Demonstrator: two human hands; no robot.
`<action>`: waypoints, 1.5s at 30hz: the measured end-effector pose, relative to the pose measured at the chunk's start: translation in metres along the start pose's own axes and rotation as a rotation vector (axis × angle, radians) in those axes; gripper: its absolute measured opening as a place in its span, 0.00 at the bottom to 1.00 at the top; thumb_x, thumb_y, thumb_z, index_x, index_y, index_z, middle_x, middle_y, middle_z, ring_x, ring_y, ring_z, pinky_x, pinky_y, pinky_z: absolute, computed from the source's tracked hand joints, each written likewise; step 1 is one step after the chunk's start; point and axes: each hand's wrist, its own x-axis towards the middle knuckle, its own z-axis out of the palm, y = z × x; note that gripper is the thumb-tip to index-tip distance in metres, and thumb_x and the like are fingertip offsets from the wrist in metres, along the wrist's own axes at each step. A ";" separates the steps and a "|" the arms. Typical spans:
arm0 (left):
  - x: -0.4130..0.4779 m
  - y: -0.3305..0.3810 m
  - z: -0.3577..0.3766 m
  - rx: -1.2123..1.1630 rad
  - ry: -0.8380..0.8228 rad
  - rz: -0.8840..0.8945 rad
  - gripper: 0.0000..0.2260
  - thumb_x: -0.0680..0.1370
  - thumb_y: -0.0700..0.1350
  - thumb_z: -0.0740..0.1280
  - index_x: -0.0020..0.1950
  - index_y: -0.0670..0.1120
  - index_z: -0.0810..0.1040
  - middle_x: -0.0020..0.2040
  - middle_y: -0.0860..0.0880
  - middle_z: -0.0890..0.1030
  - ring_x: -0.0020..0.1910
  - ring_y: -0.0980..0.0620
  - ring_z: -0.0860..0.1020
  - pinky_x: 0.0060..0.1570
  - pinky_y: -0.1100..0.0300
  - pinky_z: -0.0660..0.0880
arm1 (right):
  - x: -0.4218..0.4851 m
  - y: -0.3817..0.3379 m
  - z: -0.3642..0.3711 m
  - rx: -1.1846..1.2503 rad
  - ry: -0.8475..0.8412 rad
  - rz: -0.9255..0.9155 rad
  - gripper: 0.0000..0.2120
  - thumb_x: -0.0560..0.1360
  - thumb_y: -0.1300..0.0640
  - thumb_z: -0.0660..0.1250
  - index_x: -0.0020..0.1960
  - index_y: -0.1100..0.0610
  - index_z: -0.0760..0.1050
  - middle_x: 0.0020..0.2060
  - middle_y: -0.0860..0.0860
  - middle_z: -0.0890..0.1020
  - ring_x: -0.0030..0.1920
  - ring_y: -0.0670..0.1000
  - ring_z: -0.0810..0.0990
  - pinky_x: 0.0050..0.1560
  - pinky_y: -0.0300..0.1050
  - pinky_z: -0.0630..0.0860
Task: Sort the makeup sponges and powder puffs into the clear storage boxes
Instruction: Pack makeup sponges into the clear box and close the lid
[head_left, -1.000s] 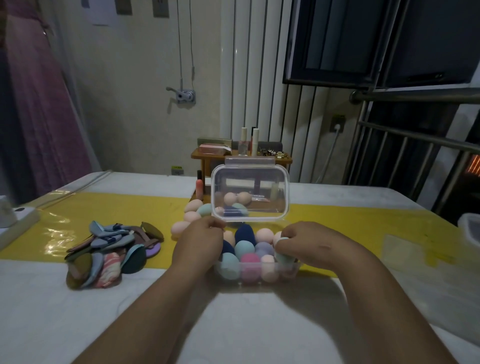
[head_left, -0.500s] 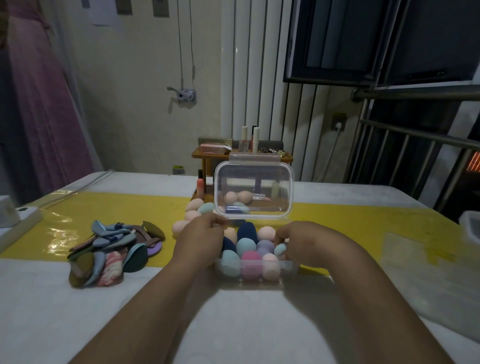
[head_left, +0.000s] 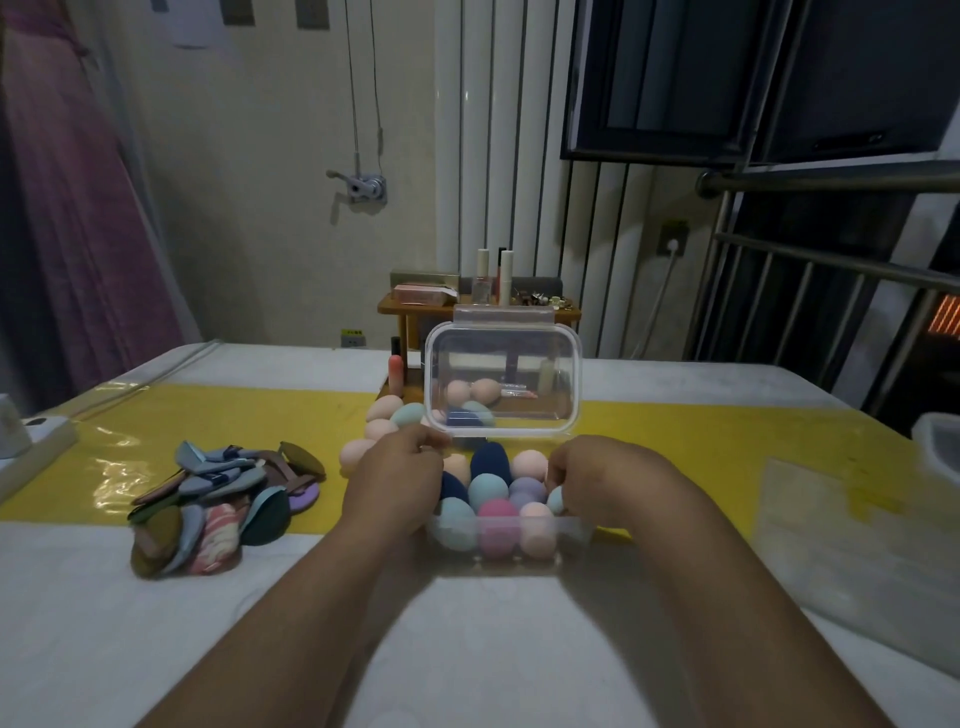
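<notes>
Looks like wrapping up the sponges (head_left: 488, 488) in the clear box (head_left: 576, 525) at table centre, with left hand (head_left: 400, 483) clamped on its 9 o'clock wall and right hand (head_left: 597, 478) on the 3 o'clock one, so next probably folding down the lid (head_left: 498, 358) standing at 12, then onto the puffs (head_left: 208, 499) at 9.

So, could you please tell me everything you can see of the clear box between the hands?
The clear storage box is see-through plastic with rounded corners, on the table. Its lid stands upright behind, latch tab uppermost. Teal, pink, navy and lilac sponges fill it. The left hand and right hand grip its ends.
</notes>
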 end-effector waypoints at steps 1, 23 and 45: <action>0.000 0.000 0.000 0.004 -0.002 0.000 0.17 0.76 0.39 0.58 0.56 0.55 0.80 0.50 0.52 0.81 0.47 0.51 0.78 0.51 0.48 0.79 | 0.000 0.000 0.001 0.001 0.025 0.009 0.12 0.77 0.57 0.64 0.59 0.52 0.79 0.54 0.51 0.81 0.52 0.54 0.79 0.48 0.44 0.74; 0.001 0.000 0.000 0.038 0.018 -0.007 0.15 0.77 0.42 0.59 0.55 0.57 0.80 0.44 0.57 0.78 0.44 0.52 0.78 0.49 0.48 0.80 | -0.007 0.009 0.003 0.054 0.116 -0.066 0.08 0.74 0.57 0.68 0.46 0.45 0.83 0.51 0.47 0.83 0.51 0.53 0.80 0.51 0.44 0.77; 0.002 -0.003 0.002 -0.012 0.018 0.011 0.16 0.77 0.40 0.59 0.56 0.55 0.81 0.44 0.54 0.80 0.44 0.50 0.78 0.49 0.48 0.80 | 0.013 0.005 0.008 0.159 0.044 0.028 0.21 0.78 0.60 0.63 0.69 0.50 0.64 0.59 0.55 0.77 0.49 0.55 0.74 0.46 0.47 0.71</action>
